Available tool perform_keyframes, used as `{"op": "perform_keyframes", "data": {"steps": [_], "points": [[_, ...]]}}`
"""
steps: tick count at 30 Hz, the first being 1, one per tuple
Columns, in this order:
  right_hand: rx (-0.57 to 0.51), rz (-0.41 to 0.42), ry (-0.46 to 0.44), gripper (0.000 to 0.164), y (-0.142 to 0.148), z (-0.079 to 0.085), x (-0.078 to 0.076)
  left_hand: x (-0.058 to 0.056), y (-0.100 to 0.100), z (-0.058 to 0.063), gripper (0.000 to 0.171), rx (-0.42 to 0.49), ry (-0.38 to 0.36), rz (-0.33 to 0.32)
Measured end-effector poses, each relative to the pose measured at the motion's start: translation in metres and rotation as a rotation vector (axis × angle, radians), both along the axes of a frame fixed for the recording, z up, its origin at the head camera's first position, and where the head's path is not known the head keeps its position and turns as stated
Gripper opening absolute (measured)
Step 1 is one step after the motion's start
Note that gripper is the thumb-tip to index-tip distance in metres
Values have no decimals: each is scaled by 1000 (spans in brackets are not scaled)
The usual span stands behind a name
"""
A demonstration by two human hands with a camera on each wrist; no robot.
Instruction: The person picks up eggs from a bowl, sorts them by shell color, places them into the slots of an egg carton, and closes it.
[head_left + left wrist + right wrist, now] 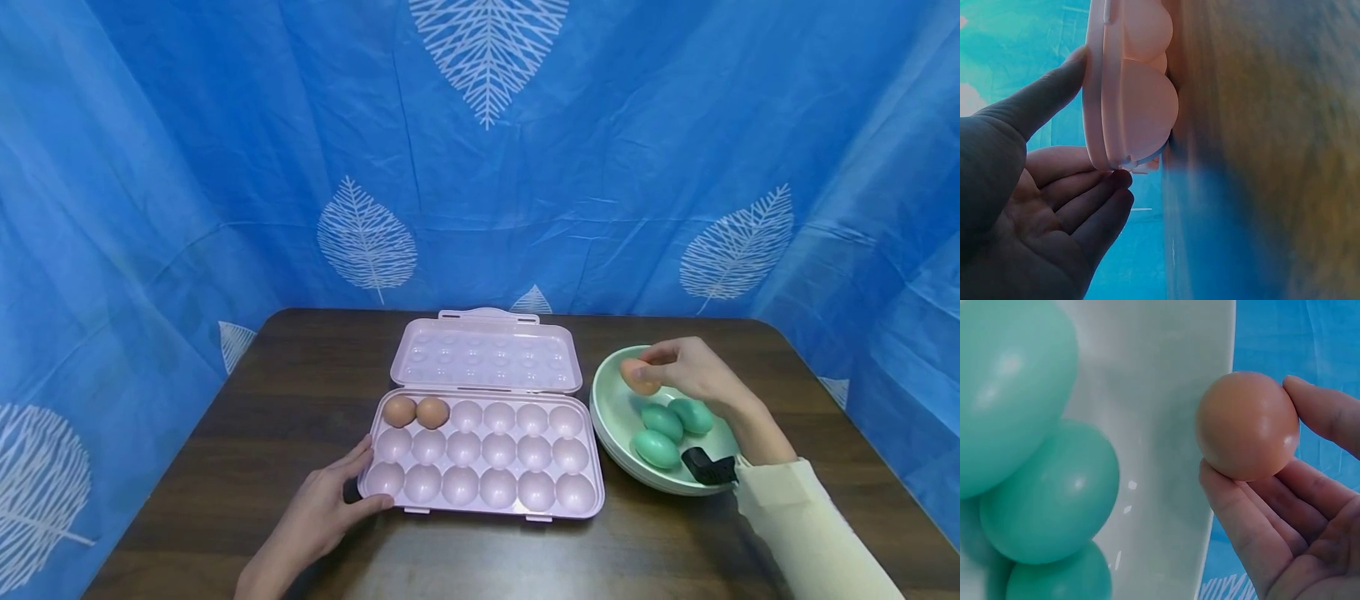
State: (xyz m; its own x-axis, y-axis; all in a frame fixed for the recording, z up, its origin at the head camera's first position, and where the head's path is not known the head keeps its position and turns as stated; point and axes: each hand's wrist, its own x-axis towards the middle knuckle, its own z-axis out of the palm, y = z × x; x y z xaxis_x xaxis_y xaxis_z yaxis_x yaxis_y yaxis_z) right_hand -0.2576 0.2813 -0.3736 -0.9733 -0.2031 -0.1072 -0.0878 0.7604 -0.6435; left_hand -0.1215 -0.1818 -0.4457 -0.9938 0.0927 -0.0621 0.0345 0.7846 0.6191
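My right hand (693, 367) pinches a brown egg (640, 377) between thumb and fingertips, over the far left part of a pale green bowl (615, 392). In the right wrist view the egg (1249, 426) is held up beside the bowl's rim. Three green eggs (656, 448) lie in the bowl. My left hand (318, 508) rests at the near left corner of a pale pink egg tray (480, 454), its thumb at the front edge and fingers along the left side. In the left wrist view, the fingers are fairly straight against the tray's rim (1094, 94). Two brown eggs (400, 411) sit in the tray's back row, at the left.
The tray's lid (487, 354) lies folded back behind it on the dark wooden table (300, 367). The bowl stands close against the tray's right side. A black strap piece (708, 467) shows at my right cuff. Blue cloth (525, 167) with white leaves hangs around the table.
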Motion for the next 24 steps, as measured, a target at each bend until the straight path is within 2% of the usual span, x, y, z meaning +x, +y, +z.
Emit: {"op": "perform_keyframes", "data": {"steps": [6, 11, 24], "points": [[-45, -50, -1, 68, -2, 12, 5, 0, 1, 0, 84, -1, 8, 0], [-113, -89, 6, 64, 0, 19, 10, -1, 3, -1, 84, 15, 7, -13], [-214, -94, 24, 62, -15, 22, 14, 1, 0, 0, 83, 10, 20, -10]]}}
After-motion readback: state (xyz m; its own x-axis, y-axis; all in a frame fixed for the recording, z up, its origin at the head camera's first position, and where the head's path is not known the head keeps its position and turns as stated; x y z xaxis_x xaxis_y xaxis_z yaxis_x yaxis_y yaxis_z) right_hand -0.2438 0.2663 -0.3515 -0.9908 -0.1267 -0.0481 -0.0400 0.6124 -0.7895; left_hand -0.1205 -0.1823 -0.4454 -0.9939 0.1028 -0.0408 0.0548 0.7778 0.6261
